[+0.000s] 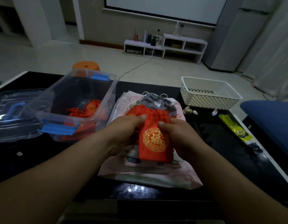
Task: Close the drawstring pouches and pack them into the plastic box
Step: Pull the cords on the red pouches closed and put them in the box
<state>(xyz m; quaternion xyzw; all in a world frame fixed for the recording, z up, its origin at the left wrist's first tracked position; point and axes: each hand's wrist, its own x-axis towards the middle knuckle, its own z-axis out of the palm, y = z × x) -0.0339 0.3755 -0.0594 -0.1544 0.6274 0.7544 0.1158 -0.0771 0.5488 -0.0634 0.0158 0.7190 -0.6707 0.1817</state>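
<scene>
A red drawstring pouch [156, 143] with a gold round emblem is held above a pile of pouches at the table's middle. My left hand [123, 131] grips its upper left side, thumb on the gathered neck. My right hand [177, 135] grips its upper right side. Under it lie a grey printed pouch [157, 102] and pale pink pouches [149, 173]. The clear plastic box [62, 113] with blue latches stands at the left, open, with red pouches [89, 109] inside.
The box's clear lid [13, 107] lies at the far left on the black table [221, 159]. A white perforated basket [208, 94] stands at the back right. A yellow-green packet [235, 128] and small pale bits lie at the right. An orange stool [86, 66] stands behind the table.
</scene>
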